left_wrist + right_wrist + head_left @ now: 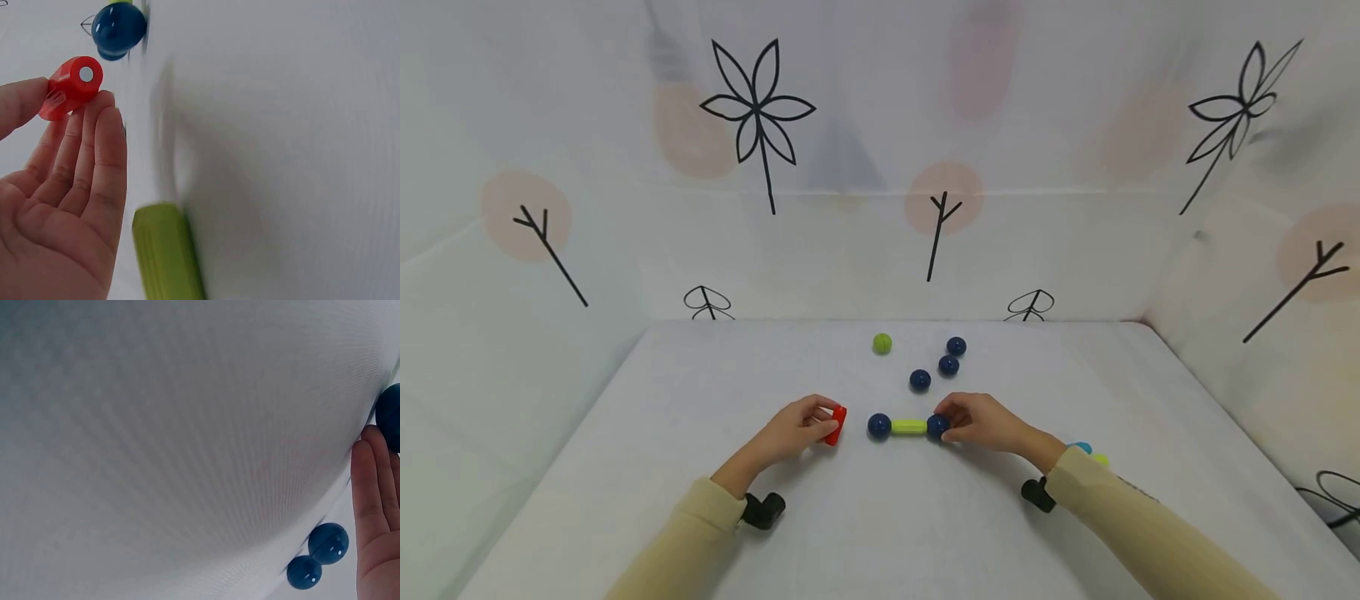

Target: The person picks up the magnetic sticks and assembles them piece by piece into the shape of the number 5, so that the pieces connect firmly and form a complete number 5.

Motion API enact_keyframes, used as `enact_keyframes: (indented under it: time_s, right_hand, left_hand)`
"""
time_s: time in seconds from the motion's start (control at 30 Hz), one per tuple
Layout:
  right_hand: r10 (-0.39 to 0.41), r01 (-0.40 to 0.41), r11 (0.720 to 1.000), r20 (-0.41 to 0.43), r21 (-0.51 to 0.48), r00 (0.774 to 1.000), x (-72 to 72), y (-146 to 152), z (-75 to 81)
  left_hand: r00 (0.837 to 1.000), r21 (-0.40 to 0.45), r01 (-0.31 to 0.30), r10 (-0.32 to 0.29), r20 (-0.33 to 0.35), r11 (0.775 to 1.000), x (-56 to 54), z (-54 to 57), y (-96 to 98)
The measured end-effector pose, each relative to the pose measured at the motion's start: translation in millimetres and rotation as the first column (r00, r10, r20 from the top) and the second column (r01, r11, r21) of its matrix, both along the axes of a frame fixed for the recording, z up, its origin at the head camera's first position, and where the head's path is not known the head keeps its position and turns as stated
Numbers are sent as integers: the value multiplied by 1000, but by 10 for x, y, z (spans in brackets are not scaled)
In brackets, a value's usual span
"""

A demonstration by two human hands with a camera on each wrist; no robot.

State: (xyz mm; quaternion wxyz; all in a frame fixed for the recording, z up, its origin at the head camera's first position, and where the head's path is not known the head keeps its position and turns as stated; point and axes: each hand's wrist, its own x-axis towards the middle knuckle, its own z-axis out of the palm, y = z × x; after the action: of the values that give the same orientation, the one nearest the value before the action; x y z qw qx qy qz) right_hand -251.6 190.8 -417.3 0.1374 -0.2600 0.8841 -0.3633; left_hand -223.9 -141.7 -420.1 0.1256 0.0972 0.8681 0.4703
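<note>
From my remote station, I watch a person in pale yellow sleeves (681,533) work over a white-covered table (880,542), black wrist devices (765,511) strapped at both cuffs. Nearest in my left wrist view, a green ridged rod (165,253) lies at bottom centre. Beside the right cuff, right of centre in the head view, a blue piece (1082,447) and a yellow-green piece (1100,459) show only in part.

Left of centre, the left hand (790,429) pinches a red rod (836,427) between thumb and fingertips; my left wrist camera catches a silvery disc on its end. At mid-frame, just apart from it, a lime rod (909,427) lies level, joined to a navy ball at its left end (880,427) and a navy ball at its right end (937,427). The right hand (988,423) grasps the latter with thumb and fingers.

Farther back, three loose navy balls (949,365) and a lime ball (882,343) rest above centre. Beyond, a white backdrop (850,258) printed with black line-drawn flowers fills the upper frame.
</note>
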Motion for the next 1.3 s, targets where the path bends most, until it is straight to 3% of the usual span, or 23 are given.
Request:
enact_keyframes:
  time_s: [0.43, 0.9, 1.3]
  right_hand:
    - [-4, 4, 1000, -2, -2, 1000, 17, -11, 10]
    - [-4, 4, 1000, 6, -3, 1000, 7, -2, 8]
    - [-7, 7, 1000, 9, -9, 1000, 18, -8, 29]
  left_hand:
    - [996, 47, 28, -32, 81, 999, 66, -115, 265]
    - [985, 102, 28, -45, 166, 994, 62, -117, 407]
    - [966, 164, 78, -115, 231, 983, 33, -125, 495]
